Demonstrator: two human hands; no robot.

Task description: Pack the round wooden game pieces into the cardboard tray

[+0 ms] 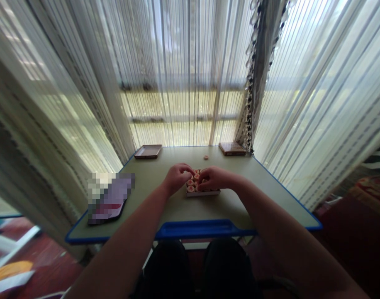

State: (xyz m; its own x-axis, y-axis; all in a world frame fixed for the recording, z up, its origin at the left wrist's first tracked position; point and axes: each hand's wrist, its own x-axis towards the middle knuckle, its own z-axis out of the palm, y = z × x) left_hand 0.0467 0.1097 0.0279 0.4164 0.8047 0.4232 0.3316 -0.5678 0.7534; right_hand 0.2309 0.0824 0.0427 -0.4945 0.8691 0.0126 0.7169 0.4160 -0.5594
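Observation:
A shallow box [205, 193] in front of me holds rows of round, pale Chinese chess pieces [190, 189] with red characters. Over its left side my left hand [178, 176] is bent, index finger and thumb apart, with fingertips at the pieces. From the right my right hand [214, 178] reaches over the box, fingers curled down and closed around a piece near the front row; the hand hides most of the right-hand pieces. Beyond the box, one loose Chinese chess piece [205, 157] lies on the table.
The pale table [239, 207] has a blue rim and a blue front ledge [198, 226]. A shallow tray-like lid [148, 151] sits at the back left, a flat box [232, 148] at the back right. A partly pixelated dark-edged flat object [117, 199] lies left. Curtains hang behind.

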